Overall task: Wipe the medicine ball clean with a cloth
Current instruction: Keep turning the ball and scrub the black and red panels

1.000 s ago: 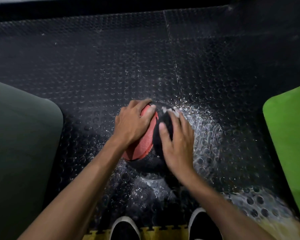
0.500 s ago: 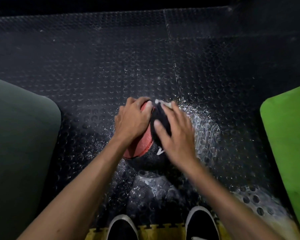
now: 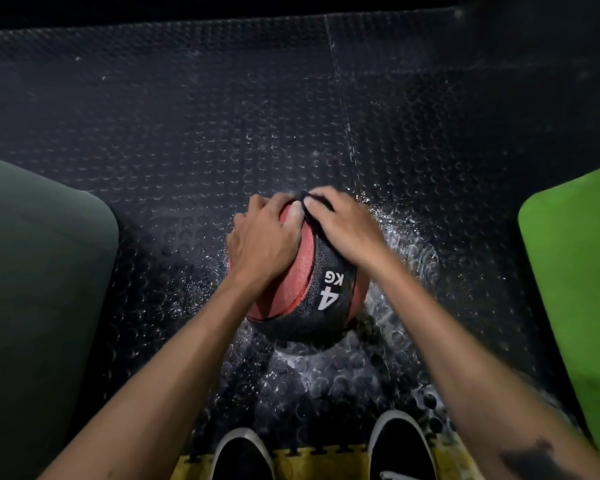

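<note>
Both hands have slid toward the far top of the medicine ball point(image 3: 302, 282) since the earlier frames, and the white "4 KG" mark that the right hand point(image 3: 347, 225) covered now shows. That hand presses a dark cloth point(image 3: 305, 199) against the ball's upper crown, its fingers point(image 3: 321, 197) lying flat and close together over the fabric; only a sliver of cloth shows. The left hand point(image 3: 262, 240) grips the red panel with fingers spread, steadying the ball. It sits at centre frame on the studded rubber floor point(image 3: 187, 133), which glistens wet round it. Wiping looks midway: the near black band seems passed over, while the underside and the red side under the left hand look still to be done.
</note>
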